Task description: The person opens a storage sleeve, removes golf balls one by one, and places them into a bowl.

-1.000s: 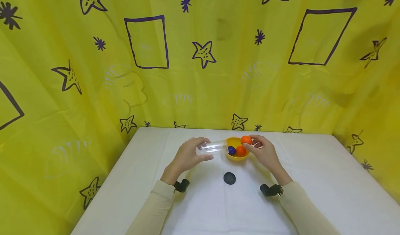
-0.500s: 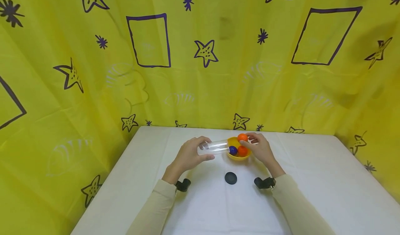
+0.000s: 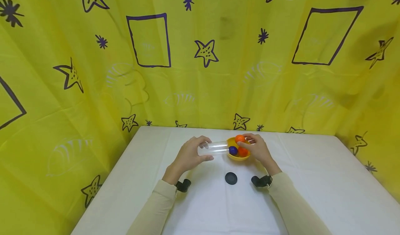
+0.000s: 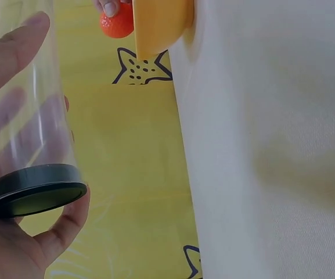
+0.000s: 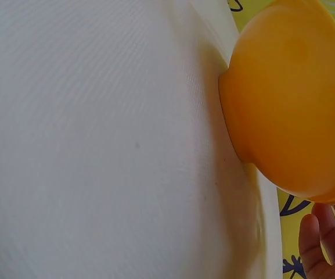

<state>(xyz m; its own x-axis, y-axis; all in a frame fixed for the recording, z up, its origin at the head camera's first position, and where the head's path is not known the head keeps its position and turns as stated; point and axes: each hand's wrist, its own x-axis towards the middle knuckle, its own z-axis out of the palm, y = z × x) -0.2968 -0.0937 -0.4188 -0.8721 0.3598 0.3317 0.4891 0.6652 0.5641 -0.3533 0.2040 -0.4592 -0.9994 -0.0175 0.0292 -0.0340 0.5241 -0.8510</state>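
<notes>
My left hand (image 3: pixel 186 155) grips a clear plastic tube (image 3: pixel 217 147), which lies sideways in the air with its open-looking end toward the bowl. In the left wrist view a black cap (image 4: pixel 36 186) closes the tube's near end, and only fingers show through the wall. An orange ball (image 3: pixel 240 138) is pinched by my right hand (image 3: pixel 260 150) over the yellow bowl (image 3: pixel 238 158). Inside that bowl sit a dark blue ball (image 3: pixel 233 150) and another orange ball (image 3: pixel 243 152). The right wrist view shows the bowl's outer side (image 5: pixel 295 104), and the held ball is hidden there.
A black round disc (image 3: pixel 231 178) lies flat on the white-covered table (image 3: pixel 215 207), nearer to me than the bowl. Behind the table's far edge hangs a yellow curtain (image 3: pixel 203 89) with dark drawings.
My right hand has moved left with the orange ball, bringing it over the bowl and closer to the tube. The left hand and tube have stayed nearly still.
</notes>
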